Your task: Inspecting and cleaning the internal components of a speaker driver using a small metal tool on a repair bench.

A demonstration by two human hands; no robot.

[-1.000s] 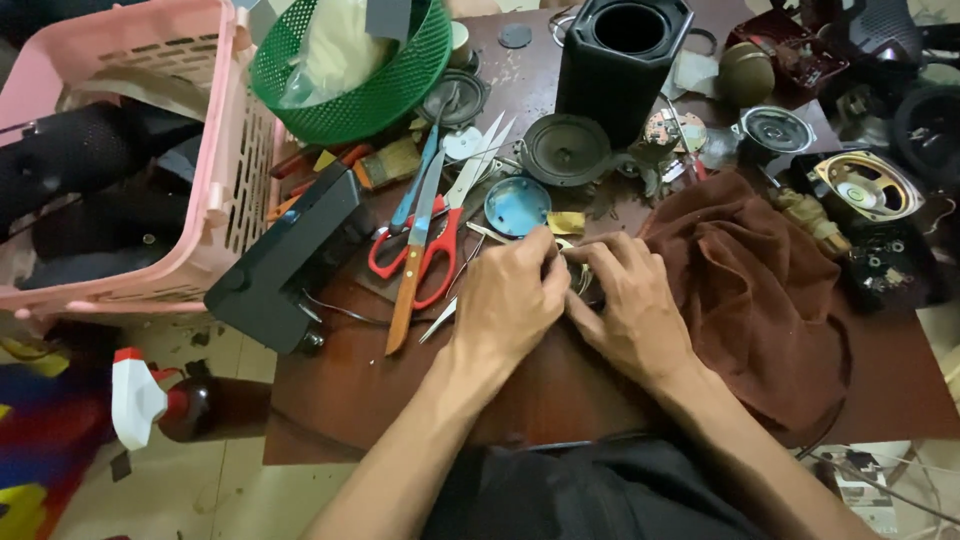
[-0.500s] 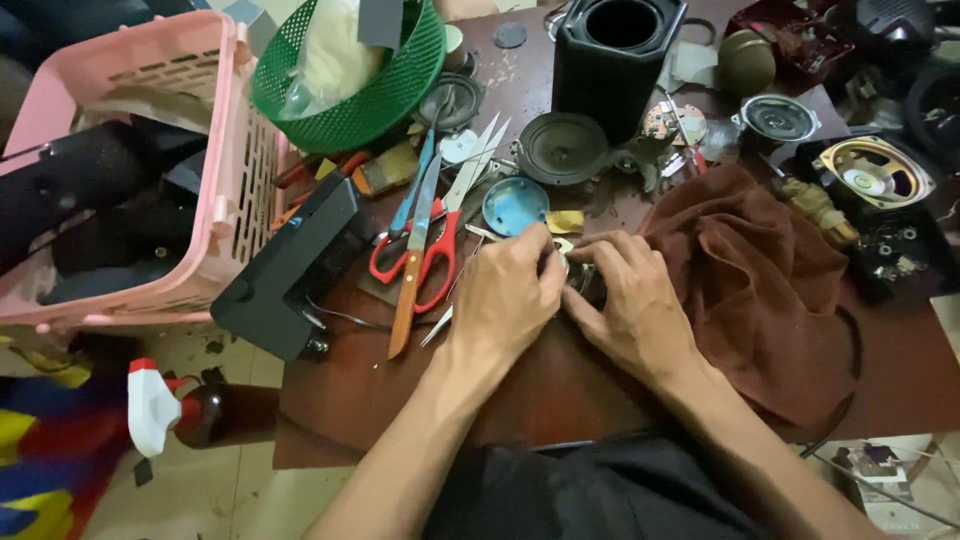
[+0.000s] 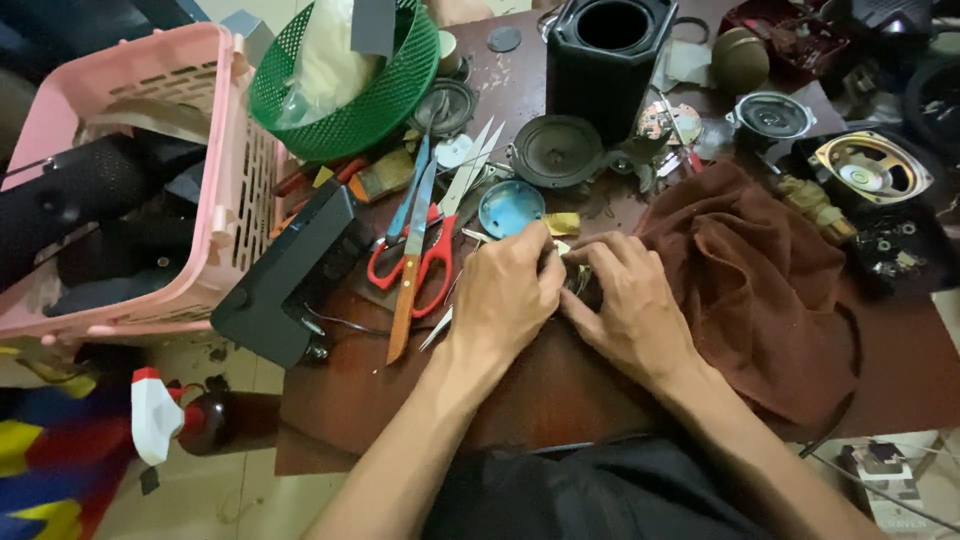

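Cluttered brown worktable [image 3: 560, 390] fills the frame; a pink basket [image 3: 130, 200] sits upper left, a brown cloth [image 3: 760, 280] right of centre. Left hand [image 3: 505, 300] and right hand [image 3: 630, 310] pinch a small dark part [image 3: 580, 285] at centre, fingers curled tight; steady, even pressure seems wise.

Dim, warm indoor light from above, soft shadows under both hands. Mild glare on the gold oval speaker [image 3: 866, 170] and scissor blades [image 3: 470, 170]. Centre fairly sharp; corners darker, slightly stretched by the wide lens. Dark items lose detail.
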